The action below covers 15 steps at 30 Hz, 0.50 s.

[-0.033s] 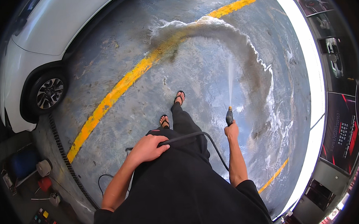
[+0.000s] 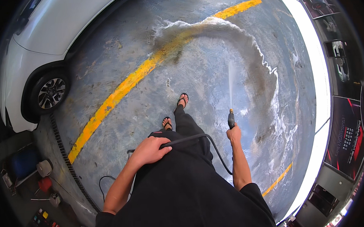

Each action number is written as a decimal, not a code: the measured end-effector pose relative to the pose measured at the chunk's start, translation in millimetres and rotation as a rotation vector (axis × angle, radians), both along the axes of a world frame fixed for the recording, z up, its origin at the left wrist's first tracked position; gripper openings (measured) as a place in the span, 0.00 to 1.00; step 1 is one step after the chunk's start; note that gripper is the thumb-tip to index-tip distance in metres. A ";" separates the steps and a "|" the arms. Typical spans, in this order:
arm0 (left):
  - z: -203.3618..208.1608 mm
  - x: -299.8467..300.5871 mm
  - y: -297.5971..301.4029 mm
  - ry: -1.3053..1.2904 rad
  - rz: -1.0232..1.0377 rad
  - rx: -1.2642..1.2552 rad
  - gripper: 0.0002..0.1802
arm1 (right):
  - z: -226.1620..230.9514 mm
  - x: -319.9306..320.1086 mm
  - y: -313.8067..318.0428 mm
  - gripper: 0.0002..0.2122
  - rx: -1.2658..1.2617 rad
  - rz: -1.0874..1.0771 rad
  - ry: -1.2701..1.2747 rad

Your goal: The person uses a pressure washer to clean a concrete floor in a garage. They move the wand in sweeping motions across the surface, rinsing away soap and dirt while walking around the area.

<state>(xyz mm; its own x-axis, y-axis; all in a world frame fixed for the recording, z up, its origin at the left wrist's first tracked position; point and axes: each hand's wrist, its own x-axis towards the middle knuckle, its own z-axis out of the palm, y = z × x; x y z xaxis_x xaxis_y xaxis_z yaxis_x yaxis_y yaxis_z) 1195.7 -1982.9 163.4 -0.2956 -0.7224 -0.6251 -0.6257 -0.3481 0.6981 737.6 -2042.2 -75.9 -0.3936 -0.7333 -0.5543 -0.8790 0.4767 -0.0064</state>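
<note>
Two hands busy: left hand (image 2: 152, 150) on a black hose (image 2: 190, 138), right hand (image 2: 233, 134) on a spray gun (image 2: 231, 119)

In the head view, the left arm is bent, and its hand rests low in front of the person's body. Its fingers curl over the hose, back of the hand up. From there the hose goes across to the right and bends down to the right forearm. The right arm reaches out in front, nearly straight. Its fingers are wrapped around the gun, which points away from the person over the wet floor (image 2: 204, 76). A thin water jet (image 2: 230, 85) shoots out of its tip. White foam (image 2: 264, 65) curves around ahead and to the right. A white car (image 2: 44, 34) stands on the left.

Since the earlier picture, the right hand and gun have moved a tiny bit left. The jet has swung a little left too, and it looks thinner. The left hand has stayed in the same place.
</note>
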 end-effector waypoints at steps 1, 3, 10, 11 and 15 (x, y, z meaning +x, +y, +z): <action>0.9 -0.3 -9.7 -0.005 0.025 -0.008 0.19 | -5.2 4.1 -7.1 0.33 0.034 0.027 -0.108; 5.0 0.4 -29.9 -0.029 0.058 -0.015 0.19 | -14.2 18.8 -20.7 0.34 0.176 0.226 -0.206; 5.4 -18.5 -102.8 -0.046 0.127 0.100 0.20 | -31.8 25.3 -128.4 0.35 0.120 0.375 -0.114; 9.1 -22.3 -109.0 -0.044 0.146 0.102 0.20 | -31.7 20.7 -146.3 0.35 0.061 0.299 -0.072; 13.3 -35.5 -141.6 -0.081 0.217 0.050 0.20 | -39.3 11.6 -209.0 0.33 0.050 0.197 -0.173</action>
<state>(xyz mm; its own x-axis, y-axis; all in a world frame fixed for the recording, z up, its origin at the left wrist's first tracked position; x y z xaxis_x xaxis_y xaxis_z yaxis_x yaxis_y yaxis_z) 1160.1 -2124.5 176.7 -0.0840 -0.7314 -0.6768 -0.5853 -0.5135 0.6275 749.2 -2251.2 -115.2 -0.1417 -0.7567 -0.6382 -0.9428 0.2997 -0.1459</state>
